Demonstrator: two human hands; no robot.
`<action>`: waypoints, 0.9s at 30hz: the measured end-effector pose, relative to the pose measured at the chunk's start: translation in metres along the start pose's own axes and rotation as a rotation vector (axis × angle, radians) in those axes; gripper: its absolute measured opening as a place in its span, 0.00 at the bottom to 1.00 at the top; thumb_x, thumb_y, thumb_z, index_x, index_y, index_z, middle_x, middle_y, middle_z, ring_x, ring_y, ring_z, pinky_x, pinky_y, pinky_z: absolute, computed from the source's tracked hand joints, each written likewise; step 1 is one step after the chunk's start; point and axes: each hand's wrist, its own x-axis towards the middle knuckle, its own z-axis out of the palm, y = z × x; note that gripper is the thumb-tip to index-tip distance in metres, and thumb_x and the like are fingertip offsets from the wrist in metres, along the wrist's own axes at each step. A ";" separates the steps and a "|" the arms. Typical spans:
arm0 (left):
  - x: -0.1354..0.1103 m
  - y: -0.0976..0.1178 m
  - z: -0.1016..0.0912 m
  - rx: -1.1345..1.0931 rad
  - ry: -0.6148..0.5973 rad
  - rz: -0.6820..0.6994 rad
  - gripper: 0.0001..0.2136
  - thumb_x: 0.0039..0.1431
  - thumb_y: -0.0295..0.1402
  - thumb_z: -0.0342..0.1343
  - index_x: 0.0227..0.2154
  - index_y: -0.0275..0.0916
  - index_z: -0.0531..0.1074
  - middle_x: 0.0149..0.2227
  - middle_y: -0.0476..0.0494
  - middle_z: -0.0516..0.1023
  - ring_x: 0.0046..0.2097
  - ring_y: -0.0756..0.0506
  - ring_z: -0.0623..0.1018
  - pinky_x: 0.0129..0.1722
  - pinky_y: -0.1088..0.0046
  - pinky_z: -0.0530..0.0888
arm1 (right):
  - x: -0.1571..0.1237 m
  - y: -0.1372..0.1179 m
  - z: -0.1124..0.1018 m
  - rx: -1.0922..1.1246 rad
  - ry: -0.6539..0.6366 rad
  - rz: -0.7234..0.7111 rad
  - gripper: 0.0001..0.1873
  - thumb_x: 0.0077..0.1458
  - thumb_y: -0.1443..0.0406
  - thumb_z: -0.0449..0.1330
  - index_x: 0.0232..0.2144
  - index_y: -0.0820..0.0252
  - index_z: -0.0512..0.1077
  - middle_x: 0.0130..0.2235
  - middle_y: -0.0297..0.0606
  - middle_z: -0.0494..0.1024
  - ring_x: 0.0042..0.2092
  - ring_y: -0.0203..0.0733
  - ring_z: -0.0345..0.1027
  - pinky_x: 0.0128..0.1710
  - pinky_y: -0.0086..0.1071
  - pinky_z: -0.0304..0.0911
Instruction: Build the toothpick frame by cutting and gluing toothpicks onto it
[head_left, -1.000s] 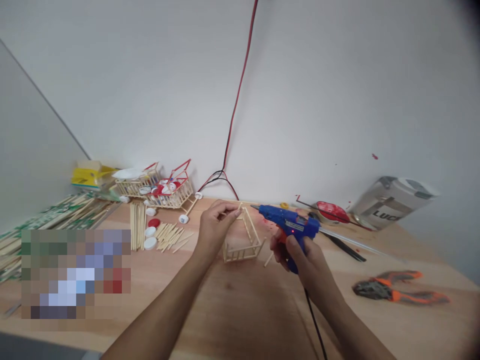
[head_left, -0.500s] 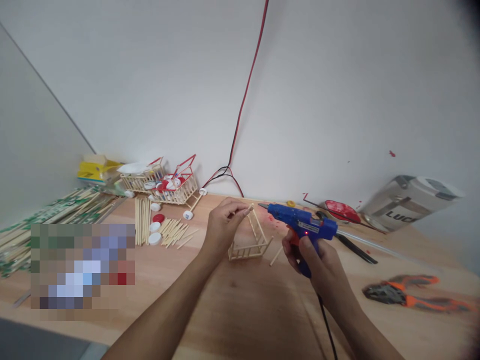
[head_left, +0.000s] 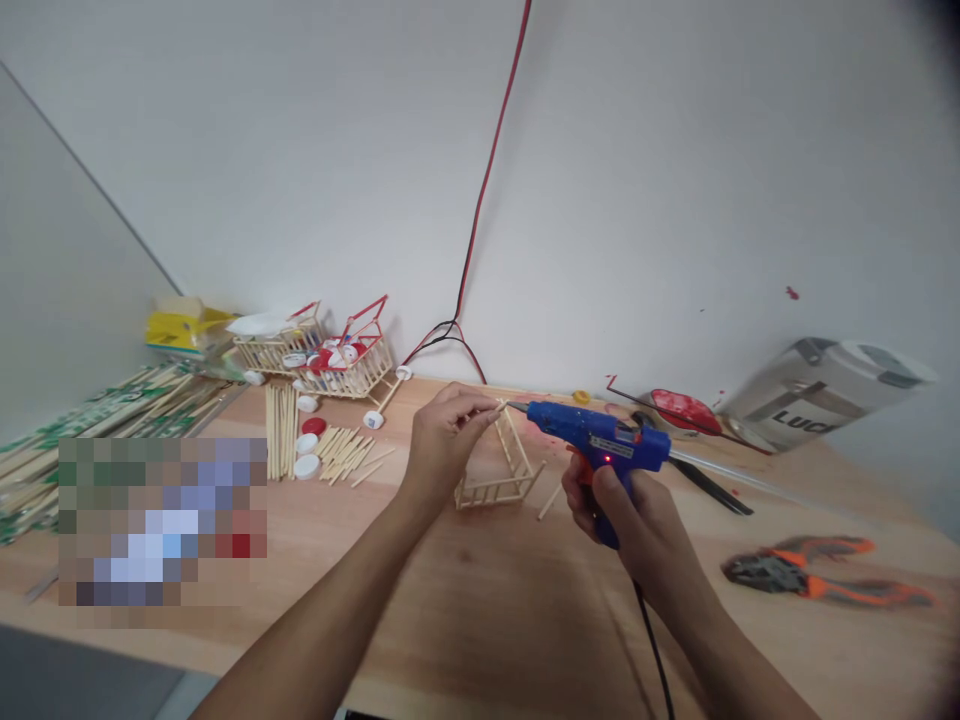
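My right hand (head_left: 626, 505) is wrapped around the handle of a blue glue gun (head_left: 600, 435), its small red light lit. The nozzle points left and meets, or nearly meets, the tip of a short wooden stick (head_left: 501, 405). That stick is pinched between the thumb and fingers of my left hand (head_left: 446, 435), which hide most of it. Below and behind the left fingers stands a small frame of glued wooden sticks (head_left: 495, 492), partly covered by the hand. A loose stick (head_left: 550, 502) lies between the frame and my right hand.
At the back left stand stick-built carts (head_left: 349, 375) with bottle-cap wheels. Cut sticks (head_left: 349, 455), white caps (head_left: 307, 467) and packaged sticks (head_left: 142, 410) lie left. Orange-handled pliers (head_left: 810, 578) and a tilted tin (head_left: 802, 395) are right. A black cord (head_left: 651, 640) trails from the gun.
The glue gun has moved slightly left, bringing its nozzle from a small gap up to the stick's tip. My left hand keeps its pinch. The whole view has shifted slightly.
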 end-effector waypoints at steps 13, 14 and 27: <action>0.000 -0.001 -0.001 -0.009 0.015 0.001 0.04 0.57 0.29 0.59 0.32 0.40 0.79 0.33 0.45 0.77 0.37 0.47 0.75 0.33 0.73 0.69 | 0.002 0.001 0.003 0.104 -0.038 0.059 0.26 0.55 0.43 0.54 0.27 0.61 0.65 0.22 0.30 0.62 0.20 0.30 0.54 0.16 0.24 0.46; 0.000 -0.001 -0.001 -0.010 0.015 0.002 0.04 0.56 0.29 0.59 0.32 0.40 0.79 0.33 0.45 0.77 0.37 0.47 0.75 0.33 0.73 0.69 | 0.002 0.001 0.003 0.104 -0.038 0.058 0.26 0.55 0.43 0.54 0.27 0.60 0.64 0.22 0.30 0.62 0.20 0.30 0.54 0.16 0.24 0.46; 0.000 0.001 -0.001 0.009 0.019 0.000 0.04 0.56 0.28 0.59 0.31 0.39 0.79 0.32 0.45 0.77 0.36 0.47 0.75 0.33 0.73 0.69 | 0.005 0.004 0.002 0.105 -0.037 0.006 0.24 0.57 0.45 0.54 0.28 0.60 0.64 0.21 0.30 0.62 0.21 0.31 0.55 0.19 0.26 0.50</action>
